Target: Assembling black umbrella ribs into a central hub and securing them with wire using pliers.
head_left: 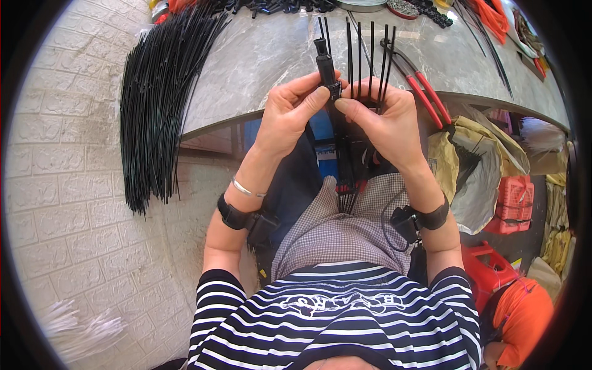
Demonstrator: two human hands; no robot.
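Observation:
A black tubular fitting (324,60) with a flared top stands upright between my two hands, above the table's near edge. My left hand (291,111) pinches its lower collar between thumb and fingers. From the other side, my right hand (385,123) is closed, thumb and forefinger at the same collar. Several thin black rods (360,58) stick up past the right fingers. More black rods (343,166) hang below the collar toward my lap. What the right fingertips grip at the collar is partly hidden.
A thick bundle of black rods (163,105) drapes over the left edge of the grey table (259,68). Red-handled pliers (422,89) lie right of my hands. Black small parts (277,6) line the far side. A red basket (515,200) and sacks stand at the right.

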